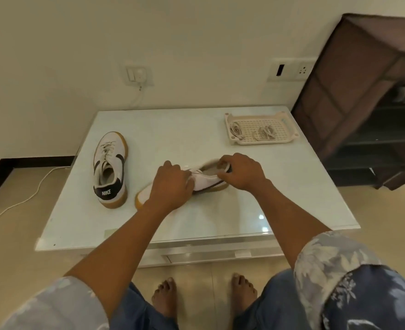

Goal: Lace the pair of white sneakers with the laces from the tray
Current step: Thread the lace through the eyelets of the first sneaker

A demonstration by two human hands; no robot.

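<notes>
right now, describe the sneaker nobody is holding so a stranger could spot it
Start at the white table. On its left side a white sneaker stands alone, heel toward the camera. Unlike the other sneaker, held by the left hand and right hand, it is laced and reads NIKE on its black heel.

Both forearms are stretched forward, palms turned down. The left hand (170, 184) is laid over the front half of the sneaker (208, 181), its fingers curled on the upper. The right hand (242, 172) is set at the heel end, its fingers hooked over the collar.
</notes>
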